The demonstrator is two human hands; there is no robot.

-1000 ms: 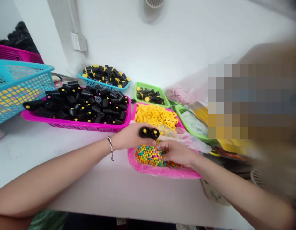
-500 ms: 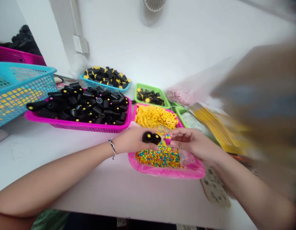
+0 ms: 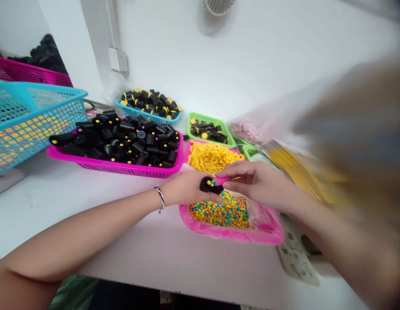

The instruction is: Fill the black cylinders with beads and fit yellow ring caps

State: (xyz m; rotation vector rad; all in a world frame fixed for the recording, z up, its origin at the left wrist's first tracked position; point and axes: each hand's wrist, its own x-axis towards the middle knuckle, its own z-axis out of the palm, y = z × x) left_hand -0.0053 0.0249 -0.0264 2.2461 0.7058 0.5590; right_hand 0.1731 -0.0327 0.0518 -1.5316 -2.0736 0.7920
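My left hand is closed round black plastic tubes, with their ends facing up; at least two show. Between the fingertips of my right hand is a small pink cup, tilted over the tubes. Several coloured beads show at the cup's mouth, right above a tube opening. Both hands are over a pink tray lined with clear plastic, where a heap of small multicoloured beads lies. Yellow ring-shaped pieces are piled just behind the hands.
On the left, a magenta basket is heaped with black tubes, beside a taller blue basket. Behind stand a blue basket and a green basket of black-and-yellow pieces. Yellow packets lie to the right.
My right hand has moved left and tipped the pink cup, which was upright beside the tubes, over them. The whole view has shifted slightly.
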